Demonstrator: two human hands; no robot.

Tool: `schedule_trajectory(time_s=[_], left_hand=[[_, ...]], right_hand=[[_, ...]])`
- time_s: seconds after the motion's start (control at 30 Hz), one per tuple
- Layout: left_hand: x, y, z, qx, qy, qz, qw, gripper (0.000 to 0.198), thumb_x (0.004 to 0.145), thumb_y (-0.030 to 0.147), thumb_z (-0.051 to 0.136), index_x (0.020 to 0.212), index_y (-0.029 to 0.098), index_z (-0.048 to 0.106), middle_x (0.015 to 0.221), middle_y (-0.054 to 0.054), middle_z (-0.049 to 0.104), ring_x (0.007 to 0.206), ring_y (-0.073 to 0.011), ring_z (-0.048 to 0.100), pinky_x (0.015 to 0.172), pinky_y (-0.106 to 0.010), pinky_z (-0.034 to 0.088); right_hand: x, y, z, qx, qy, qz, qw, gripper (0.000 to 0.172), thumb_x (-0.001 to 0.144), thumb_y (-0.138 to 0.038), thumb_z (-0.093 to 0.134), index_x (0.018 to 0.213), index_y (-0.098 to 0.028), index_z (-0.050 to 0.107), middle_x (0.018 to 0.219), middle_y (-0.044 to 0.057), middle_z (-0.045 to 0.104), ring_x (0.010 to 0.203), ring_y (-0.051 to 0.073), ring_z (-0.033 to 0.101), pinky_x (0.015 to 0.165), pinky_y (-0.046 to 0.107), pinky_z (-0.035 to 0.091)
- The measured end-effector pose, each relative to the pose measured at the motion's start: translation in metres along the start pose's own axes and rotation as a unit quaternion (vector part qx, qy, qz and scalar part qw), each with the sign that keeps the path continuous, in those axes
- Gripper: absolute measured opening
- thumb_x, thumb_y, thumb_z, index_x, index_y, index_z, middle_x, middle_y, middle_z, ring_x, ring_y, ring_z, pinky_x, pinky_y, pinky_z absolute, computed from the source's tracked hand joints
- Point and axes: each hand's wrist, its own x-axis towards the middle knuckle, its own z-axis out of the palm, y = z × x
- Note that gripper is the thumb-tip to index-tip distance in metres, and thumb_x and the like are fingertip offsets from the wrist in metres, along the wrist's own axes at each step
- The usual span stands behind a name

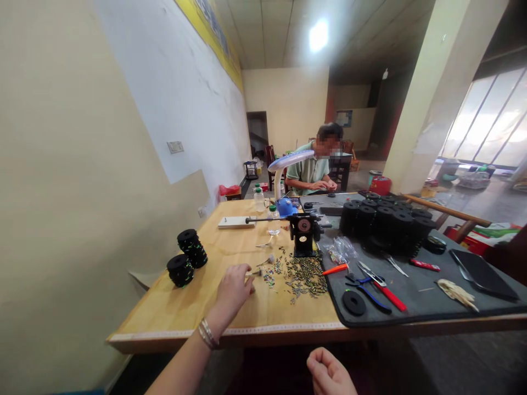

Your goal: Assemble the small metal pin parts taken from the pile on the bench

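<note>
My left hand [234, 288], with bracelets at its wrist, reaches over the wooden table [288, 314]. Its thumb and index finger close around the near end of a small thin piece [257, 272]; whether they grip it is hard to see. Two similar pieces with pale ends [268, 259] lie just beyond. Coloured beads [269, 278] and a spread of dark, gold-striped small parts [307, 274] are to the right of this hand. Below the table's front edge, my right hand [329, 373] is closed with curled fingers; anything inside is hidden.
A black winding device [303, 233] with a long rod stands behind the parts. Black foam spools [191, 248] stand at left, more [385, 219] on the grey mat [329, 318]. Pliers [373, 296], scissors [382, 285] and a lamp [290, 159] are around. A person [307, 173] sits opposite.
</note>
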Motion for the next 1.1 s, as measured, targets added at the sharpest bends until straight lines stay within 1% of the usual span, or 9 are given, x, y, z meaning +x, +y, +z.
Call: schedule_trajectory(time_s=[0.13,0.33,0.5,0.6,0.63,0.73,0.87,0.97,1.1], left_hand=[[0.025,0.002,0.015,0.000,-0.014,0.013,1.000,0.039,0.077,0.001,0.046,0.112,0.014,0.058,0.105,-0.012,0.066,0.105,-0.0225,0.054,0.089,-0.030,0.038],[0.036,0.001,0.019,-0.040,-0.015,0.020,0.999,0.033,0.078,0.000,0.045,0.103,0.013,0.062,0.091,-0.013,0.068,0.093,-0.0238,0.060,0.081,-0.033,0.042],[0.016,0.004,-0.012,-0.128,0.016,0.036,0.991,0.021,0.081,0.009,0.045,0.093,0.016,0.060,0.097,-0.011,0.067,0.092,-0.0220,0.061,0.082,-0.034,0.045],[-0.015,0.013,-0.018,-0.207,-0.014,0.040,0.977,0.011,0.080,0.018,0.048,0.087,0.017,0.057,0.081,-0.004,0.067,0.072,-0.0170,0.063,0.063,-0.027,0.049],[-0.028,0.018,-0.015,-0.247,-0.039,0.035,0.968,0.008,0.080,0.022,0.050,0.084,0.018,0.056,0.071,-0.002,0.065,0.063,-0.0152,0.061,0.055,-0.024,0.048],[-0.072,0.038,0.003,-0.494,-0.173,-0.055,0.850,0.019,0.073,0.033,0.063,0.077,0.018,0.051,0.057,0.002,0.060,0.048,-0.0113,0.053,0.045,-0.021,0.041],[-0.119,0.063,0.029,-0.614,-0.236,-0.159,0.736,0.027,0.066,0.034,0.073,0.074,0.016,0.054,0.061,0.000,0.061,0.054,-0.0111,0.055,0.046,-0.018,0.039],[-0.135,0.072,0.041,-0.634,-0.243,-0.190,0.710,0.027,0.067,0.033,0.074,0.071,0.015,0.055,0.062,-0.001,0.061,0.054,-0.0096,0.052,0.047,-0.018,0.038],[-0.139,0.073,0.046,-0.629,-0.232,-0.184,0.719,0.028,0.067,0.034,0.074,0.068,0.014,0.055,0.063,0.001,0.059,0.051,-0.0077,0.047,0.048,-0.019,0.038]], right_hand=[[-0.001,-0.002,-0.001,-0.010,-0.010,0.002,1.000,0.058,0.053,-0.069,0.073,0.066,-0.020,0.045,0.035,-0.015,0.025,0.032,0.002,0.017,0.036,0.017,0.011],[-0.003,-0.002,-0.006,-0.018,-0.011,-0.009,1.000,0.057,0.056,-0.070,0.070,0.067,-0.020,0.046,0.033,-0.015,0.026,0.031,0.002,0.017,0.035,0.017,0.011],[-0.004,-0.001,0.001,0.022,-0.002,-0.004,1.000,0.058,0.053,-0.070,0.072,0.067,-0.021,0.043,0.031,-0.017,0.023,0.029,0.001,0.012,0.033,0.016,0.007],[-0.009,-0.005,0.008,0.042,0.004,-0.009,0.999,0.056,0.056,-0.068,0.072,0.069,-0.021,0.043,0.031,-0.017,0.024,0.030,0.001,0.010,0.032,0.016,0.007],[-0.012,-0.008,0.010,0.038,0.006,-0.011,0.999,0.055,0.057,-0.067,0.072,0.069,-0.021,0.043,0.032,-0.017,0.025,0.030,0.001,0.011,0.032,0.016,0.007],[-0.021,-0.017,0.018,0.007,0.025,-0.022,0.999,0.052,0.062,-0.066,0.070,0.072,-0.020,0.045,0.033,-0.016,0.027,0.031,0.001,0.014,0.033,0.016,0.008],[-0.030,-0.028,0.028,-0.045,0.037,-0.035,0.998,0.052,0.065,-0.067,0.066,0.071,-0.019,0.046,0.033,-0.015,0.032,0.030,0.002,0.018,0.034,0.016,0.010],[-0.031,-0.030,0.033,-0.077,0.040,-0.033,0.996,0.053,0.064,-0.069,0.064,0.069,-0.019,0.046,0.033,-0.013,0.036,0.029,0.002,0.022,0.033,0.016,0.012],[-0.029,-0.026,0.035,-0.096,0.044,-0.035,0.994,0.051,0.066,-0.067,0.064,0.070,-0.019,0.047,0.035,-0.011,0.041,0.029,0.003,0.026,0.034,0.016,0.015]])
